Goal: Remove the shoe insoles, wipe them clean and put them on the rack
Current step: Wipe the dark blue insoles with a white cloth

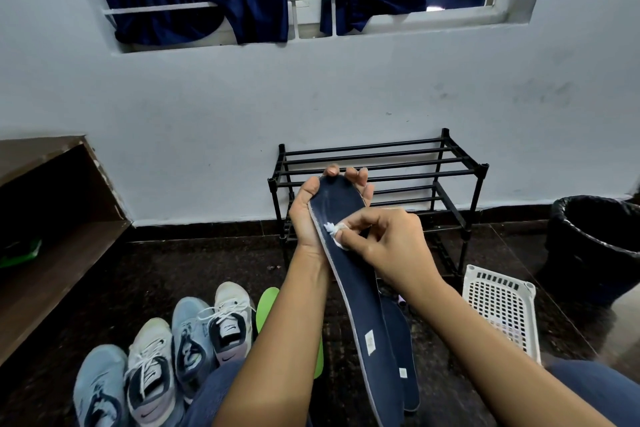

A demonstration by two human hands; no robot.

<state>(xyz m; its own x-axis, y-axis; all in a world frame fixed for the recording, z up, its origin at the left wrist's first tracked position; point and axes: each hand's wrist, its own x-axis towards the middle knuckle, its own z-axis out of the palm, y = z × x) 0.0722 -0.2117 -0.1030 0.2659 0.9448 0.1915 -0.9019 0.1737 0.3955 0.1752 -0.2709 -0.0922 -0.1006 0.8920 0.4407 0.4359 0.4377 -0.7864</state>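
Note:
My left hand (311,208) grips the toe end of a long navy insole (360,295), thumb on one edge and fingers curled behind the tip. My right hand (388,246) pinches a small white wipe (332,230) against the insole's upper face. A second navy insole (401,347) lies just behind and below the first. A green insole (266,305) lies on the floor beside my left forearm, partly hidden by it. The black metal rack (446,166) stands against the wall behind my hands, with nothing visible on its bars.
Several sneakers (194,336) sit in a row at the lower left. A white perforated basket (502,308) lies on the dark floor at right, a black bin (599,246) beyond it. A wooden shelf unit (52,253) stands at left.

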